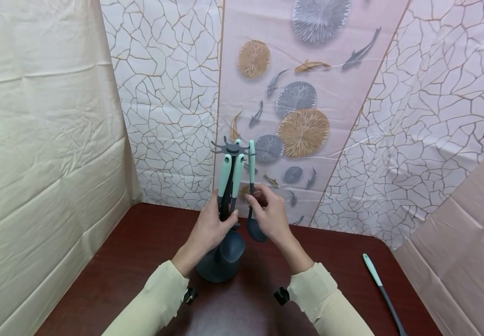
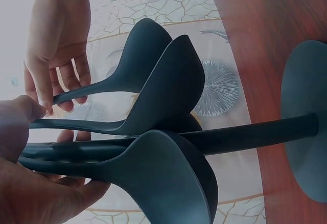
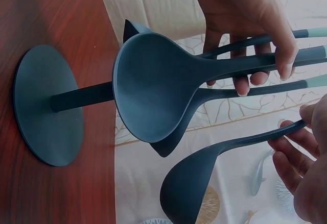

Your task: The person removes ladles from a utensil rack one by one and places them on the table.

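Left hand (image 1: 212, 224): dark shafts of the hanging utensils (image 1: 232, 246) are being held between curled fingers and thumb, close against the post (image 2: 260, 133) of a dark stand (image 1: 212, 269). Right hand (image 1: 272, 212): the dark shaft of a ladle (image 1: 256, 232) is being pinched, its bowl being suspended just below the fingertips, apart from the utensils at the left hand. Above both hands, the ladle's mint-green handle (image 1: 252, 163) is being brought up against the right side of the spoked top (image 1: 233, 148); whether a spoke is being engaged cannot be told. Below the left hand, the stand is being supported by a dark red worktop (image 1: 321, 261). Well to the right of the right hand, another mint-handled utensil (image 1: 373, 271) is lying. Behind the hands, a patterned cloth (image 1: 166, 93) is being displayed.
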Available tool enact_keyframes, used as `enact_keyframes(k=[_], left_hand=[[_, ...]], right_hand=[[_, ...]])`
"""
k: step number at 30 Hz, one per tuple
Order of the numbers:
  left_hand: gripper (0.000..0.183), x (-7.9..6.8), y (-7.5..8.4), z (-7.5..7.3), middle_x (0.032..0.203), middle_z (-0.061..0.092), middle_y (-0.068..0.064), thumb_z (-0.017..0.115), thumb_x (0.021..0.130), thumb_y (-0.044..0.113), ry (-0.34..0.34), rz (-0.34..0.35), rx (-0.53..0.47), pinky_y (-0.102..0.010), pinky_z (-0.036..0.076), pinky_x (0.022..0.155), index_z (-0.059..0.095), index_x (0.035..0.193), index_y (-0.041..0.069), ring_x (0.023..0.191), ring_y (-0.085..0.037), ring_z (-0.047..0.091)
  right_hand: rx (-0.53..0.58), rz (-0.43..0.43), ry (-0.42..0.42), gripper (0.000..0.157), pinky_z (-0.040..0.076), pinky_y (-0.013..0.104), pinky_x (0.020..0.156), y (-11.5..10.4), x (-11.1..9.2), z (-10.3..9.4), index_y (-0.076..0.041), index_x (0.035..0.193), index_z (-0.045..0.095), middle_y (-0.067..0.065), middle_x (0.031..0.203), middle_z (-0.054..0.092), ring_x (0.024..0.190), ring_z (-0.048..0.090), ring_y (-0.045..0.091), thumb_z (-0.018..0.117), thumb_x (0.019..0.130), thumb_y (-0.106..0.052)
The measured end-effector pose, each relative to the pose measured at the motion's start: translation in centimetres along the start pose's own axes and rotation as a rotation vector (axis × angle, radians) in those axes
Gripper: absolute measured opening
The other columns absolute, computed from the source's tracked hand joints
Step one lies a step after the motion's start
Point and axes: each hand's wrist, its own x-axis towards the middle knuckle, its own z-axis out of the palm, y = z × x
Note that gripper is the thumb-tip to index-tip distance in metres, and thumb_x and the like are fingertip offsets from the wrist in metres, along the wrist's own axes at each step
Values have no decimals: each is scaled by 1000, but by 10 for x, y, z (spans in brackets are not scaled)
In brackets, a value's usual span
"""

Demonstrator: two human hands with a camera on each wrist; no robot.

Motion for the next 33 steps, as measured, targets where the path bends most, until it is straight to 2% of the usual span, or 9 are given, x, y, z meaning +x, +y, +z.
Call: enact_keyframes(k=[6,22,33], left_hand=[[58,0,1,0,96,63,-3,73,101,26,5,8,2,-52,56,87,39,147,14,87,-21,68],[57,0,-2,1,97,63,-3,73,100,23,15,-1,2,-52,56,86,40,146,15,88,-22,67],[58,0,1,0,96,64,-2,72,100,28,6,-6,1,-52,57,88,40,146,13,88,-20,69]], right_hand=[[12,-1,7,14,59,35,68,1,0,1,-14,117,72,3,92,75,75,71,14,71,104,-19],[3,-4,12,13,60,34,68,3,0,0,-11,116,73,3,91,75,75,70,12,71,104,-16],[9,8,16,14,60,33,70,2,0,-2,-11,116,72,3,92,74,77,72,14,71,105,-19]])
